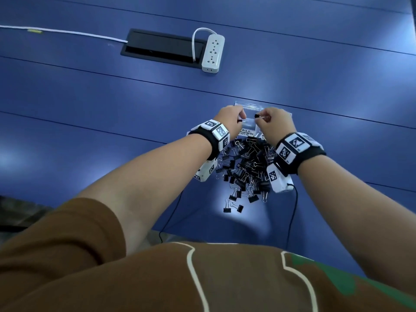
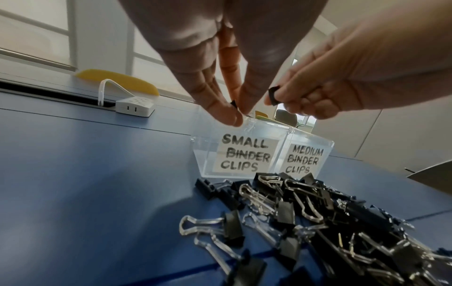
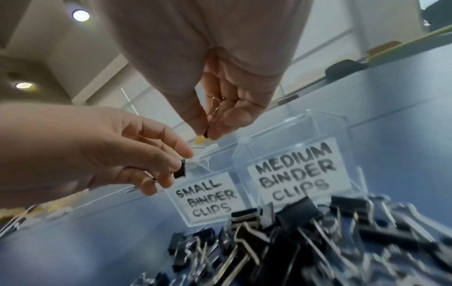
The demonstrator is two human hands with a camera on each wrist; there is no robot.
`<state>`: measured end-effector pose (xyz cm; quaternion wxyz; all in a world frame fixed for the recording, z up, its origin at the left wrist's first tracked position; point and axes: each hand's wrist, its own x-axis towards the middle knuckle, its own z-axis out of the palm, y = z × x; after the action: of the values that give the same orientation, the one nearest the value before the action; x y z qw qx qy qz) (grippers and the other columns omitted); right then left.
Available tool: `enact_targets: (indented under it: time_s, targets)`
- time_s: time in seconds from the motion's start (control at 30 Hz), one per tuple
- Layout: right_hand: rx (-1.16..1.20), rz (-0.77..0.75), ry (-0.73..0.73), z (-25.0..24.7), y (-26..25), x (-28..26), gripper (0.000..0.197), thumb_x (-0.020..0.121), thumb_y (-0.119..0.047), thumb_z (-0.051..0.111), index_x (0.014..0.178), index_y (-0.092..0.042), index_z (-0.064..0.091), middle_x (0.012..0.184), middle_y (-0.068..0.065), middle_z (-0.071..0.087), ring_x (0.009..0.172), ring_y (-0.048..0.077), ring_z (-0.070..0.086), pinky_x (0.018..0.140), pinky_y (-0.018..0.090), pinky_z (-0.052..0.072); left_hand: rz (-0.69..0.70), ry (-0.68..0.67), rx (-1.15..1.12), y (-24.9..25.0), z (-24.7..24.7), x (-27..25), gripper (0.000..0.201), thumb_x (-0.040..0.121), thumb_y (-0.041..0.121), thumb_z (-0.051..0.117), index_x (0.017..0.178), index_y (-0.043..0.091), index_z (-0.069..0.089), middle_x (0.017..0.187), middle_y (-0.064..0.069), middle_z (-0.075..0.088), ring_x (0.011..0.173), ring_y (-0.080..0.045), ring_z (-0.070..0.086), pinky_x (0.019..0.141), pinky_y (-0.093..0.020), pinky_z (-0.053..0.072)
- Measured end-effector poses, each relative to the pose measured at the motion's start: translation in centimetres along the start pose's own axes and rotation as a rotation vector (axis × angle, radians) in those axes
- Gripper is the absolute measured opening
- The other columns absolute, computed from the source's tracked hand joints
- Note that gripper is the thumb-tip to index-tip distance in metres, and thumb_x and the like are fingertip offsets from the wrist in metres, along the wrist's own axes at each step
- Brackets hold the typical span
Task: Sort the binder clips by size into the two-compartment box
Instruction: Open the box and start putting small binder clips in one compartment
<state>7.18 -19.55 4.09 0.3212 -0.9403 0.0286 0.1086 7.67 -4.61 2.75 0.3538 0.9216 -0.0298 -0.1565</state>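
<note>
A clear two-compartment box [image 2: 203, 154] stands on the blue table, labelled "SMALL BINDER CLIPS" on the left and "MEDIUM BINDER CLIPS" on the right. My left hand [image 2: 236, 114] pinches a small black clip [image 2: 234, 105] just above the small compartment's rim. My right hand [image 3: 208, 133] pinches another small black clip [image 3: 206, 133] by its body, its wire handles up inside the palm, also over the small side. In the head view both hands [image 1: 231, 119] [image 1: 272, 122] hover close together above the box [image 1: 247, 105]. A pile of black clips [image 1: 245, 167] lies in front of the box.
A white power strip [image 1: 213, 52] and a black cable hatch [image 1: 157, 48] sit farther back on the table, with a white cable [image 1: 67, 33] running left. Thin black wires [image 1: 292, 217] hang from my wrist cameras toward the table's near edge.
</note>
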Motion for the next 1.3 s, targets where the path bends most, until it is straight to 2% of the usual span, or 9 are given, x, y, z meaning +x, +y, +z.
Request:
enact_targets:
  time_s: [0.07, 0.17, 0.3, 0.47, 0.57, 0.7, 0.93, 1.2, 1.3]
  targets:
    - [-0.064, -0.029, -0.019, 0.0, -0.6, 0.8, 0.019, 0.09, -0.018, 0.051, 0.101, -0.01, 0.065, 0.086, 0.008, 0.067, 0.07, 0.018, 0.055, 0.063, 0.022, 0.04, -0.001, 0.001, -0.004, -0.5, 0.0, -0.4, 0.019, 0.085, 0.009, 0.054, 0.102, 0.012, 0.061, 0.103, -0.006, 0.057, 0.086, -0.02, 0.055, 0.077, -0.029, 0.048]
    - [-0.071, -0.03, -0.02, -0.1, -1.3, 1.2, 0.023, 0.091, -0.018, 0.049, 0.107, -0.01, 0.062, 0.094, 0.011, 0.069, 0.075, 0.018, 0.054, 0.071, 0.025, 0.042, 0.015, 0.025, 0.014, -1.6, 0.0, -1.4, 0.016, 0.085, 0.011, 0.056, 0.099, 0.015, 0.062, 0.096, -0.001, 0.053, 0.081, -0.016, 0.052, 0.077, -0.027, 0.046]
    - [-0.114, -0.081, -0.075, 0.8, -1.8, -0.1, 0.02, 0.09, -0.018, 0.05, 0.105, -0.013, 0.061, 0.096, 0.008, 0.068, 0.083, 0.024, 0.062, 0.081, 0.038, 0.053, 0.001, -0.024, 0.085, -3.3, 0.5, -3.5, 0.011, 0.083, 0.009, 0.056, 0.09, 0.014, 0.063, 0.09, 0.001, 0.051, 0.08, -0.017, 0.052, 0.077, -0.029, 0.047]
    - [-0.287, -0.171, -0.351, 3.9, -1.1, -3.2, 0.021, 0.086, -0.01, 0.048, 0.098, -0.013, 0.065, 0.103, 0.01, 0.068, 0.093, 0.027, 0.062, 0.087, 0.038, 0.053, -0.04, -0.171, 0.172, -4.4, 2.5, -5.5, 0.013, 0.083, 0.011, 0.056, 0.094, 0.014, 0.063, 0.101, -0.009, 0.056, 0.09, -0.027, 0.057, 0.085, -0.038, 0.051]
    - [-0.337, -0.193, -0.426, 5.2, 0.0, -4.0, 0.023, 0.082, -0.004, 0.05, 0.1, -0.011, 0.063, 0.111, 0.009, 0.059, 0.101, 0.027, 0.057, 0.088, 0.038, 0.05, -0.024, -0.227, 0.28, -4.6, 3.5, -6.0, 0.017, 0.086, 0.016, 0.055, 0.102, 0.01, 0.058, 0.108, -0.014, 0.051, 0.095, -0.034, 0.056, 0.084, -0.044, 0.051]
    - [-0.38, -0.239, -0.427, 6.3, 0.9, -4.0, 0.026, 0.081, -0.003, 0.051, 0.105, -0.007, 0.061, 0.111, 0.009, 0.052, 0.101, 0.029, 0.055, 0.086, 0.042, 0.05, 0.0, -0.2, 0.352, -4.7, 3.8, -6.2, 0.019, 0.087, 0.014, 0.052, 0.105, 0.009, 0.055, 0.108, -0.016, 0.049, 0.1, -0.034, 0.052, 0.083, -0.046, 0.051]
    - [-0.391, -0.274, -0.372, 7.2, 1.6, -4.0, 0.026, 0.083, -0.002, 0.048, 0.105, -0.006, 0.061, 0.108, 0.015, 0.051, 0.096, 0.034, 0.055, 0.082, 0.044, 0.052, -0.01, -0.172, 0.401, -4.6, 3.8, -6.4, 0.021, 0.088, 0.012, 0.049, 0.106, 0.017, 0.058, 0.107, -0.014, 0.054, 0.107, -0.032, 0.047, 0.084, -0.039, 0.044]
    - [-0.194, -0.248, -0.247, 6.1, 0.9, -4.5, 0.02, 0.084, -0.009, 0.051, 0.104, -0.008, 0.055, 0.103, 0.011, 0.061, 0.098, 0.029, 0.052, 0.083, 0.037, 0.047, -0.032, -0.059, 0.238, -5.4, 2.0, -6.7, 0.017, 0.084, 0.011, 0.049, 0.091, 0.016, 0.063, 0.092, -0.012, 0.065, 0.093, -0.032, 0.054, 0.085, -0.041, 0.049]
    - [-0.167, -0.314, -0.251, 6.5, 0.0, -4.1, 0.022, 0.084, -0.005, 0.05, 0.105, -0.008, 0.057, 0.108, 0.01, 0.061, 0.105, 0.029, 0.05, 0.087, 0.037, 0.045, -0.088, -0.029, 0.223, -6.5, 1.2, -7.1, 0.017, 0.083, 0.009, 0.05, 0.092, 0.014, 0.062, 0.097, -0.009, 0.063, 0.097, -0.029, 0.052, 0.086, -0.042, 0.049]
